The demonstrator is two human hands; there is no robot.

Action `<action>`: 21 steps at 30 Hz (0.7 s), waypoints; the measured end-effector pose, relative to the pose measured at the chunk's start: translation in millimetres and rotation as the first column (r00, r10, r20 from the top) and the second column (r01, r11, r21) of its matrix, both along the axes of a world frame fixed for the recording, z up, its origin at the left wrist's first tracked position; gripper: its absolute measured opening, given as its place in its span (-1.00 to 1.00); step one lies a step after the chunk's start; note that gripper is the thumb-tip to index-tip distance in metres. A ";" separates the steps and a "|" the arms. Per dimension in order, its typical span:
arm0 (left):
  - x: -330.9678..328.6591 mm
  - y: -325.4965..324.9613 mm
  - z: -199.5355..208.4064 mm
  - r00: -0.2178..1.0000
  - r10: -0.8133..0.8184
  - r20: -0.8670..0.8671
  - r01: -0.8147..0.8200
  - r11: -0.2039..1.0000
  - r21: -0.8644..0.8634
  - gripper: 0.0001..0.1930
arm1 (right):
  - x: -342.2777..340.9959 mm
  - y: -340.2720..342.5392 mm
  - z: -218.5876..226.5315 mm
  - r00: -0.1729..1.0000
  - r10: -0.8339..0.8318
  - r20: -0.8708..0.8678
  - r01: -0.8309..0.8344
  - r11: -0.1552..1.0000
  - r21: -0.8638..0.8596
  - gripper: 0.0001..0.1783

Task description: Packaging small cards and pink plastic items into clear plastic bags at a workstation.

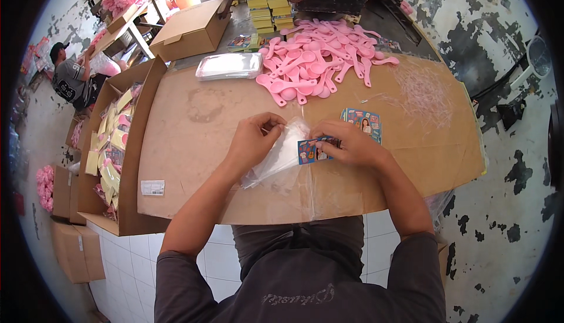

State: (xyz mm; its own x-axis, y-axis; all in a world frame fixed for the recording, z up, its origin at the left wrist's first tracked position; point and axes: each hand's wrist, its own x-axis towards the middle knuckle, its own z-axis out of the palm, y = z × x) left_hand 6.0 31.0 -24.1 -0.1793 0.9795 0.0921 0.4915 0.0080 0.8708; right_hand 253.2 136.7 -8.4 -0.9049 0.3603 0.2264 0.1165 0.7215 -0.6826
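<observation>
My left hand pinches the edge of a clear plastic bag that lies slanted on the cardboard-covered table. In my right hand is a small blue card with colourful pictures, gripped between thumb and fingers over the right side of the bag. More cards of the same print rest on the cardboard just beyond my right hand. Farther back, pink plastic measuring spoons are heaped in a loose pile. A stack of clear plastic bags sits to the left of the spoons.
At the left, an open carton holds packed bags with pale yellow cards. A tangle of thin clear strips is at the table's right. Behind the spoons stand yellow card stacks and a closed cardboard box. A person sits far left.
</observation>
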 end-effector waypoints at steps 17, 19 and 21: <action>4.6 -15.3 27.3 0.811 -0.190 0.553 0.178 0.981 0.077 -0.61 | -6.0 2.5 4.0 0.903 -0.346 -0.255 0.205 0.868 -0.452 -0.74; 6.0 -15.3 24.2 0.812 -0.172 0.558 0.174 0.984 0.050 -0.59 | -6.6 2.4 4.4 0.861 -0.380 -0.338 0.171 0.842 -0.512 -0.74; 8.6 -15.0 23.2 0.840 -0.180 0.513 0.196 0.980 0.022 -0.61 | -5.4 2.5 4.9 0.823 -0.409 -0.395 0.148 0.825 -0.545 -0.73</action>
